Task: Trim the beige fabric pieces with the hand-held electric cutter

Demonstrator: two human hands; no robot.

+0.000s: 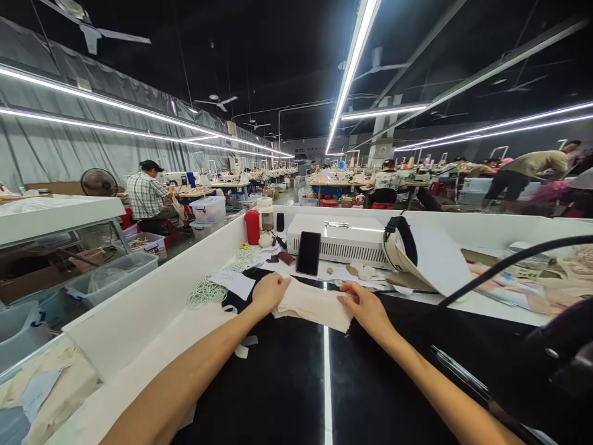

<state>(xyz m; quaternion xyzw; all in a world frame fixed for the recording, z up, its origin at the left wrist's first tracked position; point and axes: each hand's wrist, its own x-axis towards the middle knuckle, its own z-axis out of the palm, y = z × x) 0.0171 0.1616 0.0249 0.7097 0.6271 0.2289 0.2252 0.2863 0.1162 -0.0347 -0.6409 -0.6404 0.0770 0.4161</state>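
A stack of cream fabric pieces is stretched between my two hands, just above or on the glossy black tabletop. My left hand is closed on the stack's left end, fingers curled over its upper edge. At the right end, my right hand pinches the fabric between thumb and fingers. Behind the stack a dark phone leans upright against a white vented box. A white paper slip with faint writing lies to the left of my left hand.
Pale green cord lies coiled at the left. A red container and a white visor cap stand towards the back. A black cable arches over the right side, above a pen. Other people work at tables beyond the white partition.
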